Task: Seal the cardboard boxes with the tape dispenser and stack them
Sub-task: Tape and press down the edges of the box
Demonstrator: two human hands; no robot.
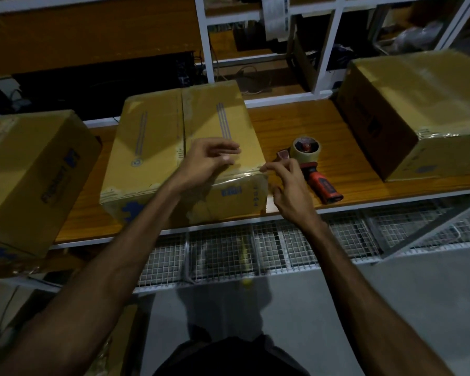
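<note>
both hands smoothed tape on the middle box (158, 147): left hand (201, 161) loosely curled on top, right hand (288, 183) fingering its 3 o'clock corner, neither gripping. next, probably retrieving the tape dispenser (314, 165).

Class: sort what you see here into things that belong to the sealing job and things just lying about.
Job:
middle box
left box
right box
tape dispenser
left hand
right hand

Lying about:
wire mesh baskets
white shelf frame
</note>
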